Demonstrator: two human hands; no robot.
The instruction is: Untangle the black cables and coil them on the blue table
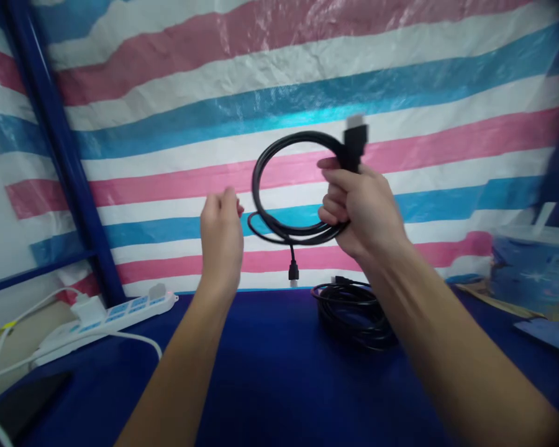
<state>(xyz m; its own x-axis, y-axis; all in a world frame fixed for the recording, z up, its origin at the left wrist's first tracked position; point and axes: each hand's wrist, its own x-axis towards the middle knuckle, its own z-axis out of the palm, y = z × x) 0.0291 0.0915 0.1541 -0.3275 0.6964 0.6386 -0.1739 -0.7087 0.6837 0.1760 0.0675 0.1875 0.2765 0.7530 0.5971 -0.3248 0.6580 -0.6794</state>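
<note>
My right hand (358, 208) is raised in front of the striped tarp, closed around a coiled black cable (279, 186). One plug (355, 139) sticks up above my fingers, and the other plug (293, 272) dangles below the coil. My left hand (221, 239) hovers just left of the coil with its fingers curled; it seems to hold nothing and does not touch the cable. A second pile of coiled black cables (354, 310) lies on the blue table (270, 372) under my right wrist.
A white power strip (107, 313) with a plugged adapter and white cords lies at the table's left edge. A blue metal post (60, 149) stands at left. A blurred blue box (533, 267) sits at right. A striped tarp (400, 81) forms the back wall.
</note>
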